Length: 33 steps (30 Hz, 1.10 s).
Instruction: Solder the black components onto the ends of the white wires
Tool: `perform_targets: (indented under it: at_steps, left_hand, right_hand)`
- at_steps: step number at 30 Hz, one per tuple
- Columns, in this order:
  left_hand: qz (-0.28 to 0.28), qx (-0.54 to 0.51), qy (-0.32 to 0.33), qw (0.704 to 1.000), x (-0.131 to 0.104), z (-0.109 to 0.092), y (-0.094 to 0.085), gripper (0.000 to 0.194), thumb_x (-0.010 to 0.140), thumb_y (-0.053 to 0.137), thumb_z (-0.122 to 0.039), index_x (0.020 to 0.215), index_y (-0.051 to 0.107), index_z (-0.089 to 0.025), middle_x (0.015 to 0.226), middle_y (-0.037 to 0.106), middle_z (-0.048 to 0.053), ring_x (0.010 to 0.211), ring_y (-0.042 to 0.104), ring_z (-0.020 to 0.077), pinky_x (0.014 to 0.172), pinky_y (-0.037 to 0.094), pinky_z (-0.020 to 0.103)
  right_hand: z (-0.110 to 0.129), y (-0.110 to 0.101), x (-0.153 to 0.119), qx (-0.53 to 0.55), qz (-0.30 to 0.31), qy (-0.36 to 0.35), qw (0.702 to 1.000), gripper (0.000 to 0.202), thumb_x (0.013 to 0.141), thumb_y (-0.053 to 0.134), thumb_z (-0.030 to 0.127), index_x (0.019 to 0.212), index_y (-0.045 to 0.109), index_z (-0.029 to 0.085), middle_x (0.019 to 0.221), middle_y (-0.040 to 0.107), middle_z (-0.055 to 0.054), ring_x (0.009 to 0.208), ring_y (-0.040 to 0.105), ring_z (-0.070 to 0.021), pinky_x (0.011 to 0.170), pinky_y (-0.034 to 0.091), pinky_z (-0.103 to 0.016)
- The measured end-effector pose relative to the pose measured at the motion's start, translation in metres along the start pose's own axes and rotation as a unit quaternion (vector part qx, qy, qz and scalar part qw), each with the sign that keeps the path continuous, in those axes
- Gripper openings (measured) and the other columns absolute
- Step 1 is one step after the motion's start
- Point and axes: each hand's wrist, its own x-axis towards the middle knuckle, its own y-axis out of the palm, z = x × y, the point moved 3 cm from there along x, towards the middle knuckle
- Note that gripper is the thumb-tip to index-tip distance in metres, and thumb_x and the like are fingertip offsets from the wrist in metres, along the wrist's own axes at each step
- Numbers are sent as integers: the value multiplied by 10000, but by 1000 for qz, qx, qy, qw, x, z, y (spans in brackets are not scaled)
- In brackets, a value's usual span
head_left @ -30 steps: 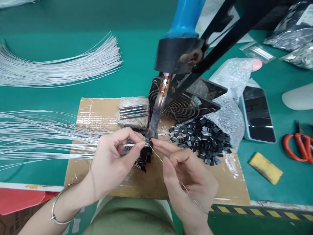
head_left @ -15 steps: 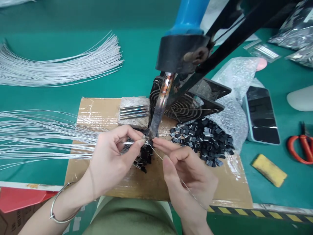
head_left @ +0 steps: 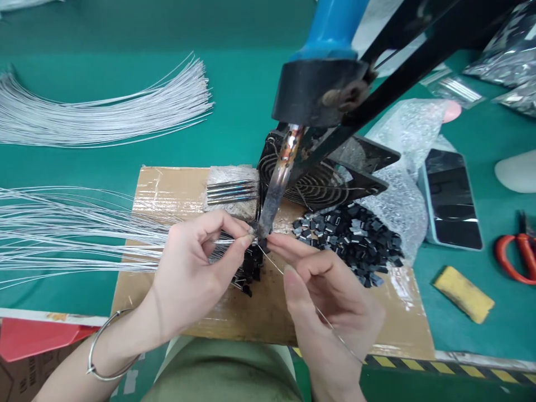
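Observation:
Just under the tip of a soldering iron point(head_left: 278, 190), my left hand point(head_left: 195, 273) pinches the end of a thin white wire point(head_left: 226, 242) between thumb and forefinger. My right hand point(head_left: 335, 307) has a thin strand of solder wire point(head_left: 274, 263) running through its closed fingers, slanting up to the iron's tip. Its outstretched fingertips reach the small part at the tip, which is mostly hidden. Beneath the hands lie several wires with black connector ends point(head_left: 250, 265). A heap of loose black connectors point(head_left: 355, 240) sits right of the tip.
A cardboard sheet point(head_left: 167, 187) covers the middle of the green bench. Behind the iron stands a black fan point(head_left: 322, 181), beside a pale block point(head_left: 232, 207) with metal rods. A wire bundle point(head_left: 125, 120), phone point(head_left: 454, 201), yellow sponge point(head_left: 464, 294) and red-handled pliers point(head_left: 519, 257) lie around.
The view has shifted slightly, so the iron and right-hand things appear a little further right. My right hand sits slightly further right in the picture; both hands keep their grip.

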Motion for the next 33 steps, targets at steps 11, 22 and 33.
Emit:
perform_targets:
  at_steps: [11, 22, 33]
  left_hand:
    - [-5, 3, -1, 1000, 0, -4, 1, 130, 898, 718, -95, 791, 706, -168, 864, 796, 5, 801, 719, 124, 719, 539, 200]
    - [-6, 5, 4, 1000, -1, -1, -1, 110, 905, 719, -117, 809, 709, -171, 869, 794, 4, 806, 720, 133, 705, 535, 214]
    - [-8, 2, 18, 1000, -1, -2, 1, 119, 900, 714, -96, 806, 706, -168, 871, 794, 11, 811, 724, 134, 734, 553, 219]
  right_hand:
    - [-2, -1, 1, 5, 7, -29, 1000, 190, 961, 668, 71, 846, 651, 221, 1252, 817, -74, 1145, 797, -234, 1034, 646, -362]
    - [0, -1, -1, 9, 8, -36, 999, 205, 954, 665, 46, 848, 654, 221, 1268, 814, -47, 1159, 792, -200, 1064, 624, -306]
    - [-1, 0, 0, 9, 5, -38, 999, 199, 957, 666, 51, 855, 665, 221, 1258, 818, -39, 1158, 791, -190, 1067, 620, -293]
